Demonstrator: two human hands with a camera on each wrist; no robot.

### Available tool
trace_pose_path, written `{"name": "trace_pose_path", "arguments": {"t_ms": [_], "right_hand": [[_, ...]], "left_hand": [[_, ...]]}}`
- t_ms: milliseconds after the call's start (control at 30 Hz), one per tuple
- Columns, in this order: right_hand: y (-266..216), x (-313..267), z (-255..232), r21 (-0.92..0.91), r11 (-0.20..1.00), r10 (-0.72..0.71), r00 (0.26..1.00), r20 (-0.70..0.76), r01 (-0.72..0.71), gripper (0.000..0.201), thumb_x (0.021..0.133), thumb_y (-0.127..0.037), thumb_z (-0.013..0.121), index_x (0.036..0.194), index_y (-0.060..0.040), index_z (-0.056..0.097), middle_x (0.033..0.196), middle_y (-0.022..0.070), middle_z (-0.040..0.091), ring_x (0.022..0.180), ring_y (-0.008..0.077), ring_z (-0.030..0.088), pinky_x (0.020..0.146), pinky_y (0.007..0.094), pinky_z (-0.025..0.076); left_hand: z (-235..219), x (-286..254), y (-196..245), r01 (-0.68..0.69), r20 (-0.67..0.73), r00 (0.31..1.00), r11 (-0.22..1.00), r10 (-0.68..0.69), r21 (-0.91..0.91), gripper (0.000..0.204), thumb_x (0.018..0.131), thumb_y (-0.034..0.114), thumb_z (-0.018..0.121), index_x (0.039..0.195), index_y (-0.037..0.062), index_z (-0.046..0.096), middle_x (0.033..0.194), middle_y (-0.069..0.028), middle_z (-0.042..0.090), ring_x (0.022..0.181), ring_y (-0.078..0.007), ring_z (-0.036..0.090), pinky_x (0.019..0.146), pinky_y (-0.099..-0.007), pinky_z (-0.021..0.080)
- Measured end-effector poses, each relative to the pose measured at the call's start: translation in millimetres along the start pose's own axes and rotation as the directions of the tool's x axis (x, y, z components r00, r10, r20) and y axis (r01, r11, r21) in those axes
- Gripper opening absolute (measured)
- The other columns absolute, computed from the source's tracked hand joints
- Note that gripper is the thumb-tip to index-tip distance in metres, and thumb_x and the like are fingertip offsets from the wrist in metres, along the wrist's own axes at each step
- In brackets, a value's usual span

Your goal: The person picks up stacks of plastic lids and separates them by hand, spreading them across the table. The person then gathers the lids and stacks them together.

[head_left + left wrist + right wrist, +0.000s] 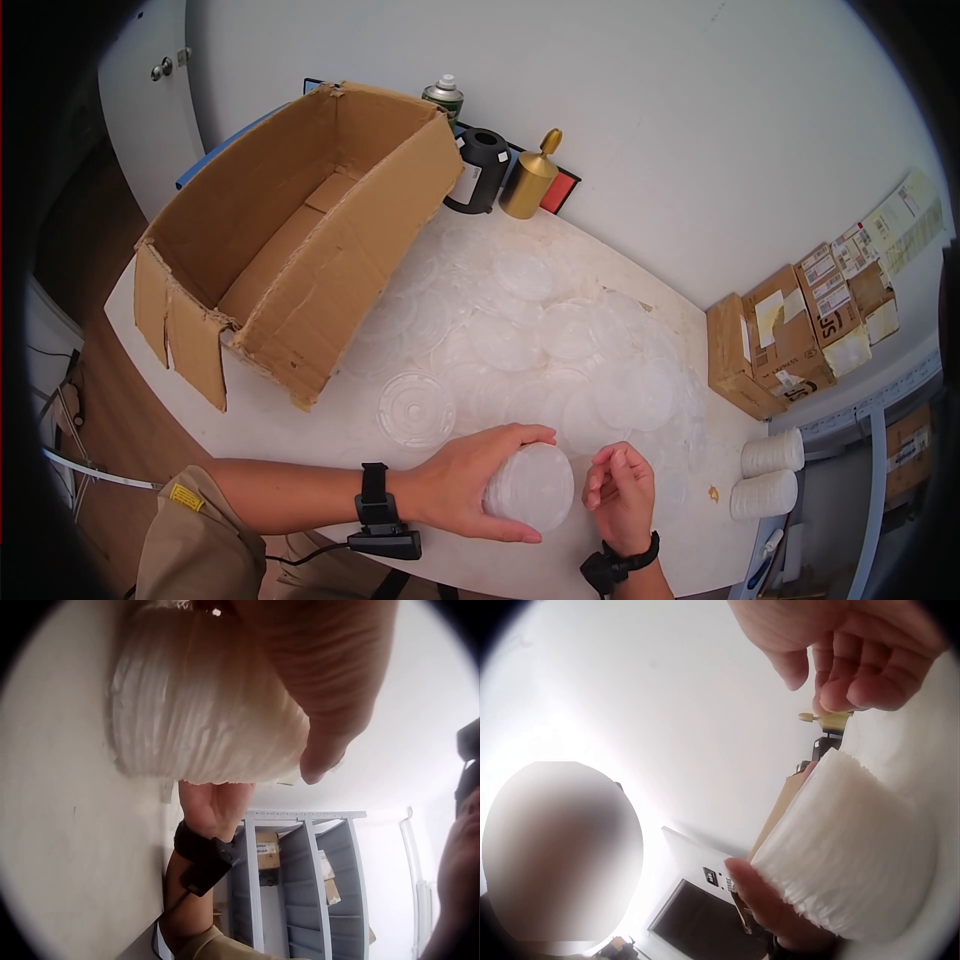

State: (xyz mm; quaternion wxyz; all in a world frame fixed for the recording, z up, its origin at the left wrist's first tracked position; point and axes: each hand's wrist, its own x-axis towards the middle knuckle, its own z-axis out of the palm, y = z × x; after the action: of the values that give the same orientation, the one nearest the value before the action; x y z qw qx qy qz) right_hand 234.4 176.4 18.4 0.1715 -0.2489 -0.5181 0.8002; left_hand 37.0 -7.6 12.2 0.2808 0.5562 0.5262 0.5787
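In the head view my left hand (450,487) grips a thick stack of translucent plastic lids (537,487) close over the table's front part, thumb on the near side and fingers on the far side. From the left wrist view, the stack's ridged side (195,697) shows many thin layers. My right hand (625,500) hangs just right of the stack, fingers loosely curled and holding nothing. A gap between that hand (855,664) and the stack (855,847) shows in the right wrist view. Many loose clear lids (505,340) lie spread beyond both hands, with one ringed lid (416,410) nearest the left forearm.
A large open cardboard box (350,270) stands at the back left. Behind the lids are a gold container (528,188), a black cylinder (482,170) and a spray can (443,95). Two more lid stacks (772,453) lie at the right edge, near smaller cartons (745,365).
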Motion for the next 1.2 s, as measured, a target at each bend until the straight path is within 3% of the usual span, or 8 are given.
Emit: {"name": "trace_pose_path", "arguments": {"t_ms": [167,333,500,600,667,767,1100,1200], "right_hand": [[-8,-7,29,-0.432,0.894,-0.088,0.991,0.097,0.121,0.023,0.098,-0.016,0.067,0.111,0.0017,0.062,0.082,0.0015,0.063,0.069,0.0072,0.057,0.064,0.0201,0.048],[3,-5,24,-0.466,0.848,-0.192,0.966,0.174,0.253,0.027,0.092,-0.009,0.073,0.114,0.0013,0.061,0.095,0.0031,0.061,0.074,0.0057,0.057,0.066,0.0204,0.048],[6,-5,17,-0.536,0.746,-0.328,0.918,0.221,0.396,0.031,0.09,-0.007,0.074,0.117,0.0,0.059,0.107,0.0039,0.057,0.08,0.0061,0.058,0.066,0.0211,0.049],[6,-7,19,-0.438,0.791,-0.38,0.904,0.197,0.427,0.028,0.091,-0.006,0.073,0.114,-0.0002,0.058,0.102,0.0043,0.061,0.077,0.0076,0.06,0.064,0.0214,0.05],[-1,-12,21,-0.302,0.91,-0.267,0.959,0.095,0.283,0.026,0.09,-0.005,0.072,0.11,-0.0011,0.055,0.096,0.0062,0.065,0.073,0.0089,0.062,0.061,0.0217,0.051],[-4,-11,13,-0.207,0.955,-0.192,0.975,0.112,0.212,0.025,0.09,-0.005,0.072,0.106,-0.0016,0.054,0.092,0.0089,0.068,0.07,0.0107,0.065,0.057,0.0231,0.053],[-5,-7,9,0.011,0.964,-0.265,0.957,0.119,0.266,0.024,0.092,-0.003,0.067,0.103,-0.0048,0.047,0.086,0.0085,0.062,0.063,0.015,0.064,0.054,0.0265,0.056],[-8,-3,9,0.078,0.947,-0.315,0.949,0.021,0.312,0.025,0.093,-0.008,0.067,0.111,-0.0029,0.049,0.103,0.0128,0.065,0.07,0.0173,0.068,0.054,0.0268,0.058]], "left_hand": [[-3,2,2,0.036,0.081,0.996,0.999,-0.039,0.039,0.09,0.069,0.039,0.093,0.139,0.0027,0.05,0.13,-0.0174,0.06,0.119,-0.0306,0.061,0.101,-0.0377,0.048],[0,4,0,-0.117,0.047,0.992,0.992,0.115,0.054,0.091,0.07,0.038,0.093,0.14,0.0024,0.049,0.132,-0.0175,0.06,0.118,-0.0317,0.062,0.1,-0.0379,0.049],[0,2,1,-0.073,0.017,0.997,0.995,0.073,0.061,0.091,0.071,0.038,0.093,0.141,0.0024,0.048,0.134,-0.0175,0.059,0.118,-0.0322,0.062,0.1,-0.038,0.049],[-1,2,0,-0.054,0.066,0.996,0.997,0.051,0.047,0.089,0.07,0.036,0.094,0.14,0.0028,0.048,0.135,-0.0177,0.058,0.118,-0.0321,0.062,0.099,-0.0379,0.049],[0,2,-2,-0.049,0.073,0.996,0.997,0.045,0.056,0.088,0.07,0.035,0.094,0.138,0.0033,0.049,0.135,-0.0178,0.058,0.118,-0.0321,0.062,0.098,-0.0379,0.05],[1,1,-4,-0.106,0.04,0.994,0.993,0.104,0.059,0.085,0.069,0.034,0.095,0.135,0.0042,0.05,0.135,-0.0174,0.058,0.117,-0.0323,0.062,0.097,-0.0381,0.05],[-3,3,1,0.0,0.095,0.995,0.999,-0.005,0.051,0.095,0.069,0.039,0.094,0.142,0.004,0.045,0.136,-0.0172,0.057,0.12,-0.0319,0.06,0.101,-0.0382,0.048],[-1,1,-2,0.001,0.084,0.996,0.999,-0.004,0.036,0.103,0.069,0.04,0.094,0.148,0.0039,0.039,0.139,-0.0172,0.056,0.124,-0.032,0.058,0.105,-0.0388,0.046]]}}
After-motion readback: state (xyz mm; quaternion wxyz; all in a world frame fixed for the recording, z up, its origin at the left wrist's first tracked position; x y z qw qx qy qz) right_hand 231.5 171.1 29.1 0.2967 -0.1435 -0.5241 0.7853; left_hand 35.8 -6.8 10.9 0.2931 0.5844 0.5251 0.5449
